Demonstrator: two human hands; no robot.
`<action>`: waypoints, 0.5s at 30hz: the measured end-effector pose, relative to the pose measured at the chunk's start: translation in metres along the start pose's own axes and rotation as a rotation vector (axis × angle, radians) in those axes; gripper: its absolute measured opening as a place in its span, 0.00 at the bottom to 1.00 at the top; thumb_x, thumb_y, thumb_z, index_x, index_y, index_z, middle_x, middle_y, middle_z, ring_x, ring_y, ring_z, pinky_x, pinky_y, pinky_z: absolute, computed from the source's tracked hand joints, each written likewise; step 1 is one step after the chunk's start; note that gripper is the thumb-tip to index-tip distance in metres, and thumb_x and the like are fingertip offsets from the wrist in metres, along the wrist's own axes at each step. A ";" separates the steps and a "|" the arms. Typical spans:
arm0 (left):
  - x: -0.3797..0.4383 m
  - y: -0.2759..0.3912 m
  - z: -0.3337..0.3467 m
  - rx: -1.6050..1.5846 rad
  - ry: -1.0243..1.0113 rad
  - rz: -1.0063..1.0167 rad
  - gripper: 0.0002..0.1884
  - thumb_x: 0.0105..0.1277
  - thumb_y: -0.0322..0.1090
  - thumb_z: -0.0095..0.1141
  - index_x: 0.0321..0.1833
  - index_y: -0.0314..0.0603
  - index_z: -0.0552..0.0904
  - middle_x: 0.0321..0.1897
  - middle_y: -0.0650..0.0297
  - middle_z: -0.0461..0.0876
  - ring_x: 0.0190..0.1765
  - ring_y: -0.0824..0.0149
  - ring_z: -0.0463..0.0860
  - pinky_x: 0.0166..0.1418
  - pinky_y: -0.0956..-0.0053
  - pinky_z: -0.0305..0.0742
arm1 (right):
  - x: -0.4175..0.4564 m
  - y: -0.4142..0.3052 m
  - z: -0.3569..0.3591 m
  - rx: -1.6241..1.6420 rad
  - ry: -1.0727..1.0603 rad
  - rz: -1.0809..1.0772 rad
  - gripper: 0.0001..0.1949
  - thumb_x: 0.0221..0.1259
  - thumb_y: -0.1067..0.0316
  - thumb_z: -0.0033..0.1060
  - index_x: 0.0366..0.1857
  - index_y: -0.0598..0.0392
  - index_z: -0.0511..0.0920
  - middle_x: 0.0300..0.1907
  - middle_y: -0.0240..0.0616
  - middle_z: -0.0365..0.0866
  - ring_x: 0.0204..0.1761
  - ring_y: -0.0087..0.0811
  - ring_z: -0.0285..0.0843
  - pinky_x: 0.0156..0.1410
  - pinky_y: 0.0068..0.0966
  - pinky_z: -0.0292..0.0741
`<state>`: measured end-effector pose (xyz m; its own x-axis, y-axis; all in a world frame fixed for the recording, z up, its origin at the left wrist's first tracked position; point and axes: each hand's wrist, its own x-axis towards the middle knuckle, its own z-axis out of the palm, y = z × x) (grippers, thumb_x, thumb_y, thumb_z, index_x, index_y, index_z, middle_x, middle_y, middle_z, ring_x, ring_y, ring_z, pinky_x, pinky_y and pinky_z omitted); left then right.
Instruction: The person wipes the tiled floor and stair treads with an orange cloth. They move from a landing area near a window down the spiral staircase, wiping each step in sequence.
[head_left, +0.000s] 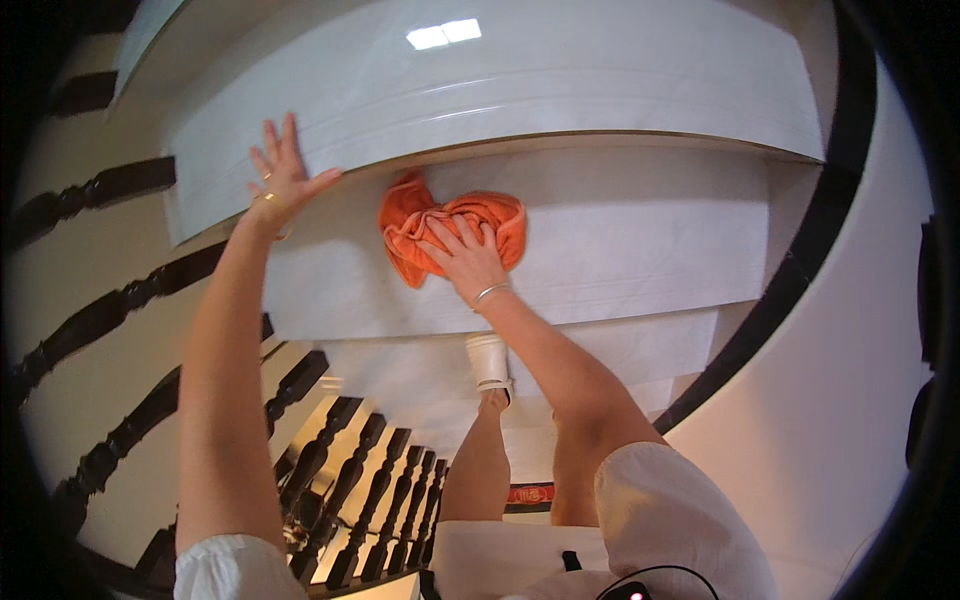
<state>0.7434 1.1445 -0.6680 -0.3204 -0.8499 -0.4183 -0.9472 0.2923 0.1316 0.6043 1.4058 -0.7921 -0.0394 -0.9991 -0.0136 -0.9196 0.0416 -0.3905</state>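
Note:
An orange towelling cloth (409, 225) lies bunched on a white stair tread (637, 225). My right hand (469, 255) presses down on it from above, the fingers spread over its folds and a silvery bracelet at the wrist. My left hand (285, 176) is at the front edge of the step above (525, 90), near its left end. Its fingers are spread and nothing is in it; a ring and a gold-coloured bracelet show on it. The cloth's underside is hidden.
Dark turned balusters (127, 300) line the left side, with a lower flight's balusters (352, 480) below. A dark skirting strip (795, 255) curves along the right wall (810, 420). One white shoe (487, 360) rests on a lower step. Farther down lies a red patterned mat (529, 495).

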 end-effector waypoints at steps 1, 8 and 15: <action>-0.001 0.002 -0.002 -0.019 -0.009 0.003 0.64 0.41 0.67 0.68 0.76 0.65 0.37 0.76 0.57 0.24 0.74 0.39 0.24 0.65 0.27 0.35 | 0.002 -0.002 0.004 0.031 0.042 -0.080 0.25 0.56 0.66 0.51 0.60 0.34 0.70 0.69 0.33 0.60 0.63 0.41 0.62 0.61 0.50 0.60; -0.007 0.006 -0.007 0.004 -0.026 -0.004 0.68 0.38 0.74 0.63 0.76 0.62 0.34 0.76 0.55 0.22 0.73 0.37 0.22 0.65 0.26 0.32 | -0.114 0.166 -0.033 -0.120 0.299 0.434 0.17 0.61 0.71 0.46 0.55 0.58 0.75 0.57 0.46 0.73 0.59 0.48 0.68 0.67 0.42 0.61; -0.034 -0.002 0.000 -0.111 0.226 0.071 0.57 0.46 0.66 0.63 0.76 0.56 0.47 0.77 0.53 0.31 0.75 0.38 0.28 0.66 0.28 0.32 | -0.037 0.083 -0.030 -0.393 0.186 1.326 0.35 0.56 0.66 0.59 0.70 0.34 0.57 0.69 0.48 0.58 0.61 0.48 0.65 0.60 0.48 0.67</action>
<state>0.7563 1.1726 -0.6537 -0.3684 -0.9091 -0.1947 -0.9136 0.3152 0.2569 0.5177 1.4467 -0.7962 -0.9790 -0.2013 -0.0325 -0.2035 0.9741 0.0983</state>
